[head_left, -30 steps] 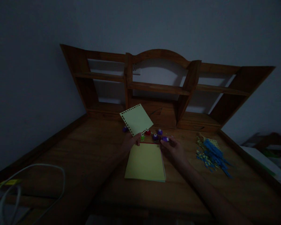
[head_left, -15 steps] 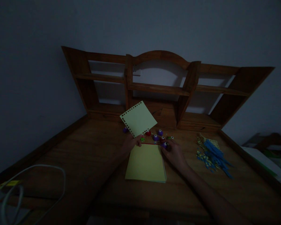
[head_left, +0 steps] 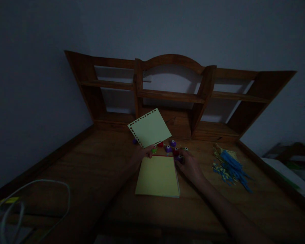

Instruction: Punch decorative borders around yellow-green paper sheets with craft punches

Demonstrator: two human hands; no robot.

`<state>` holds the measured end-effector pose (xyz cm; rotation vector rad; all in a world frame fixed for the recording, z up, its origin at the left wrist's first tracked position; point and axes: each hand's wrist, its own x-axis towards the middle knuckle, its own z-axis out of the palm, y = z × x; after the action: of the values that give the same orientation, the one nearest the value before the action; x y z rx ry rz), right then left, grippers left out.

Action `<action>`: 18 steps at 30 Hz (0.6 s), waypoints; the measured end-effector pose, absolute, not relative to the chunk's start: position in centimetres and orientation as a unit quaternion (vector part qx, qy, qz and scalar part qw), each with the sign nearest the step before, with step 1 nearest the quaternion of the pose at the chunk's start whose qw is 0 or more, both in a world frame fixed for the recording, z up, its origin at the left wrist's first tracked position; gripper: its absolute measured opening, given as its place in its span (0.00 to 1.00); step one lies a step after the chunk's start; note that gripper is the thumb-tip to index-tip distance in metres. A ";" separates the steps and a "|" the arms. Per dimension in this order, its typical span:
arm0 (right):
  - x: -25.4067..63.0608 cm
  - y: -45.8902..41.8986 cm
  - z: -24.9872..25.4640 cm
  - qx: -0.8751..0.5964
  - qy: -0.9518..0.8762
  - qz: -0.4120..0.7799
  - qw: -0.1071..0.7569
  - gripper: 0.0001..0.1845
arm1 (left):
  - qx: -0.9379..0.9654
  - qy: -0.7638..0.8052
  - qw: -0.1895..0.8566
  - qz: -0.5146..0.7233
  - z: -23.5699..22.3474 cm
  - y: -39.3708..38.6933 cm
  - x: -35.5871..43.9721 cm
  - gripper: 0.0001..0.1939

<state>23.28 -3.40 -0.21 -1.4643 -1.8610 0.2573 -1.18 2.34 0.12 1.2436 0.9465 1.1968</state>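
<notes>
My left hand pinches the lower corner of a pale yellow paper sheet, holding it tilted above the desk. Small shaped holes run along two of its edges, with a few more near the lower right edge. My right hand is closed round a purple craft punch low over the desk, its fingertips close to a red craft punch. Another purple punch stands just left of these. A green punch is beside my left fingers. Between my forearms lies a stack of yellow paper.
More punches stand behind, including a purple one and a red one. Blue and yellow paper scraps are heaped at the right. A wooden shelf unit closes off the back. A white cable loops at the lower left.
My right hand has lowered the purple punch toward the desk, and the red punch behind it has come into view. The sheet in my left hand has risen and turned slightly.
</notes>
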 end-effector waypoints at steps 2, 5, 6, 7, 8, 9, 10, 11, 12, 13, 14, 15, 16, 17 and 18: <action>23.3 -3.4 -0.3 -0.561 -0.727 0.104 0.382 0.23 | 0.532 0.406 0.546 0.504 0.1 2.4 -1.2 0.15; 23.3 -3.4 -0.2 -0.559 -0.731 0.094 0.381 0.23 | 0.541 0.409 0.540 0.498 -0.1 2.7 -1.2 0.15; 23.2 -3.4 -0.1 -0.561 -0.732 0.091 0.375 0.23 | 0.543 0.408 0.540 0.497 -0.2 2.8 -1.2 0.15; 23.1 -3.5 0.0 -0.564 -0.732 0.088 0.371 0.22 | 0.544 0.408 0.541 0.496 -0.3 2.9 -1.2 0.15; 23.0 -3.6 0.2 -0.566 -0.731 0.086 0.371 0.20 | 0.545 0.409 0.540 0.494 -0.5 3.1 -1.2 0.16; 22.9 -3.7 0.4 -0.567 -0.726 0.083 0.380 0.19 | 0.548 0.409 0.538 0.492 -0.7 3.3 -1.2 0.16; 22.7 -3.8 0.7 -0.565 -0.720 0.080 0.396 0.16 | 0.552 0.409 0.537 0.491 -0.9 3.4 -1.2 0.17; 22.6 -4.0 1.0 -0.560 -0.712 0.079 0.418 0.14 | 0.556 0.407 0.537 0.488 -1.0 3.5 -1.1 0.17; 22.4 -4.1 1.3 -0.552 -0.702 0.079 0.443 0.12 | 0.561 0.403 0.536 0.485 -1.1 3.6 -1.1 0.17; 22.3 -4.2 1.5 -0.545 -0.691 0.084 0.467 0.10 | 0.569 0.398 0.536 0.480 -1.1 3.5 -1.1 0.17; 22.2 -4.3 1.7 -0.538 -0.681 0.095 0.488 0.09 | 0.579 0.392 0.534 0.475 -1.1 3.4 -1.0 0.16; 22.1 -4.3 1.9 -0.533 -0.670 0.111 0.505 0.09 | 0.590 0.388 0.531 0.469 -0.9 3.2 -1.0 0.16; 22.1 -4.3 1.9 -0.530 -0.658 0.131 0.518 0.09 | 0.602 0.385 0.525 0.462 -0.7 3.0 -1.0 0.16; 22.1 -4.3 1.8 -0.530 -0.645 0.155 0.529 0.11 | 0.616 0.383 0.518 0.454 -0.5 2.8 -0.9 0.16; 22.1 -4.2 1.7 -0.529 -0.632 0.181 0.536 0.12 | 0.628 0.380 0.511 0.446 -0.2 2.5 -0.9 0.16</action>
<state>22.06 -4.23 1.74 -1.2602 -1.5048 0.4303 -0.89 2.55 -0.21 1.5118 0.9153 1.0742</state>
